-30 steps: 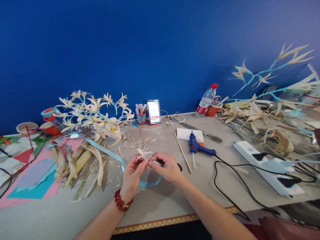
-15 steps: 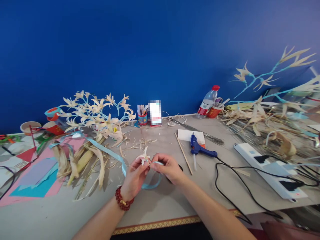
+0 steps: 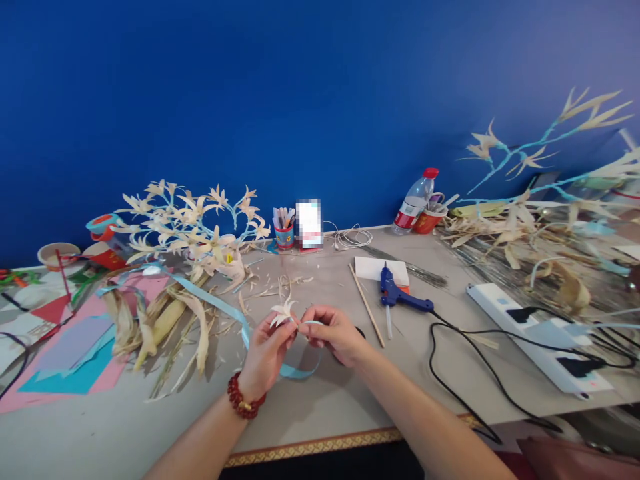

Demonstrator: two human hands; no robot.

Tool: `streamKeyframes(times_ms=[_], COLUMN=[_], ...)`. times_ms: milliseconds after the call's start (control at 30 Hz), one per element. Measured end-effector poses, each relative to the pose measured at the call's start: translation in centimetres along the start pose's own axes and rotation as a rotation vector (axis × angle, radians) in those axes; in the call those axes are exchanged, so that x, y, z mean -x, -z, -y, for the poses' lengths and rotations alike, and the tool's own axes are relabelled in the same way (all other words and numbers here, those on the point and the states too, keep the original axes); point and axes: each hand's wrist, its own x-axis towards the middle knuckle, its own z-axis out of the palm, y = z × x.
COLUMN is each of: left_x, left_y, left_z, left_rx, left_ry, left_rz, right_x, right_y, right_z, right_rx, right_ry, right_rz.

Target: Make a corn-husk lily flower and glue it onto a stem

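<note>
My left hand (image 3: 270, 347) is closed, pinching a small pale flower (image 3: 283, 313) made of thin husk-like petals, which point up and left. Close against it, my right hand (image 3: 330, 333) pinches the end of a light blue ribbon (image 3: 303, 371) at the flower's base. From there the ribbon loops down below the hands and runs off to the left across the table. The exact contact between ribbon and flower base is partly hidden by my fingers.
Dried husks (image 3: 173, 313) and a bunch of finished flowers (image 3: 200, 213) lie left. On the right are a blue glue gun (image 3: 400, 293), a wooden stick (image 3: 367, 307), a power strip (image 3: 540, 340) with black cables, and a bottle (image 3: 415, 203). A pen cup (image 3: 285, 235) stands at the back.
The flower has turned in my left fingers, its petals now tipping further left and showing side-on. The ribbon loop below has shifted slightly. Both hands stay together.
</note>
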Motion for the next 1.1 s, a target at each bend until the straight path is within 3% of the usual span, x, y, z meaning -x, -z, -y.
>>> streamKeyframes(times_ms=[100,367,433,600,800,1100], left_x=[0.02,-0.03,-0.06,0.0,0.15,-0.02], left_y=[0.07,0.14,0.14,0.15,0.44,0.55], left_z=[-0.06,0.59,0.6,0.32,0.07,0.75], left_rx=[0.012,-0.011,-0.034,-0.04,0.003,-0.037], left_ry=[0.012,-0.044,-0.065,-0.075,-0.039,-0.066], left_rz=[0.055,-0.032,-0.041,-0.026,0.054,-0.047], right_x=[0.08,0.42,0.36,0.08,0.15,0.51], right_y=[-0.02,-0.22,-0.18,-0.15,-0.39,-0.36], right_z=[0.07,0.02,0.0,-0.15,-0.14,-0.34], right_rx=[-0.025,0.356,0.354,0.088,-0.052,0.346], right_ry=[-0.037,0.27,0.242,0.055,-0.037,0.315], right_rz=[0.055,-0.106,-0.094,-0.033,0.037,-0.143])
